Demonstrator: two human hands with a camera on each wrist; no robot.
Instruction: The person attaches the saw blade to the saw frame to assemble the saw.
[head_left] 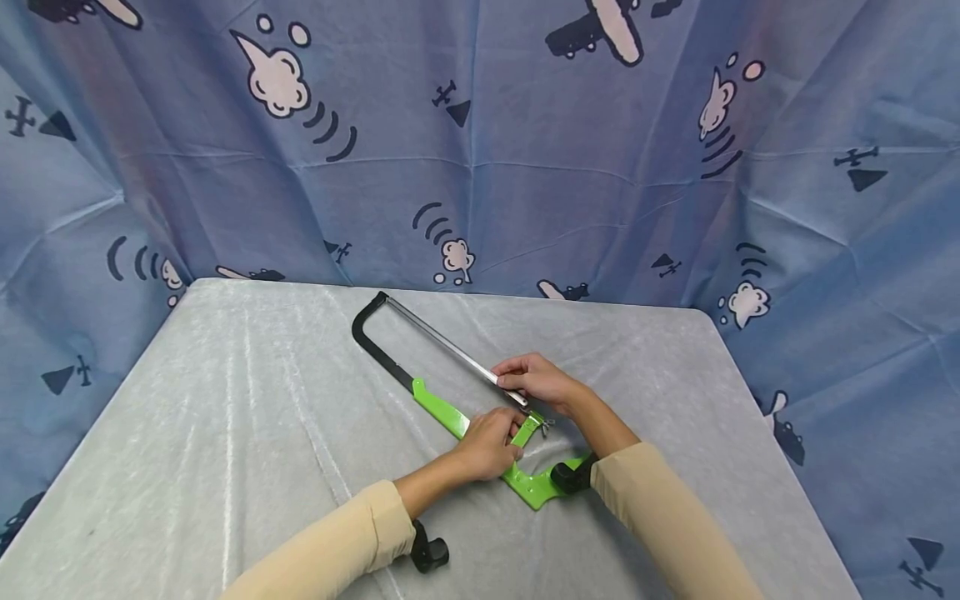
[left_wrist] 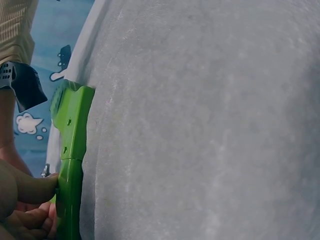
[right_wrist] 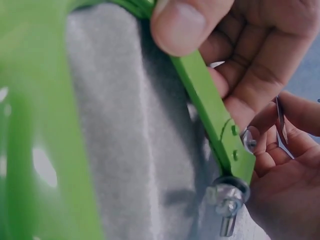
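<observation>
Green and black, the saw (head_left: pixel 442 410) lay on the grey cloth (head_left: pixel 225 433), near its middle. From far away, I saw the left hand (head_left: pixel 489 446) with its fingers bent, holding the green bar near the wing nut (head_left: pixel 547 427). The right hand (head_left: pixel 540 381) had no gap between thumb and finger but the silver blade (head_left: pixel 450 346), pinched close to its near end. I could not tell if that end was hooked on. Behind, a blue curtain (head_left: pixel 525 117) hung.
</observation>
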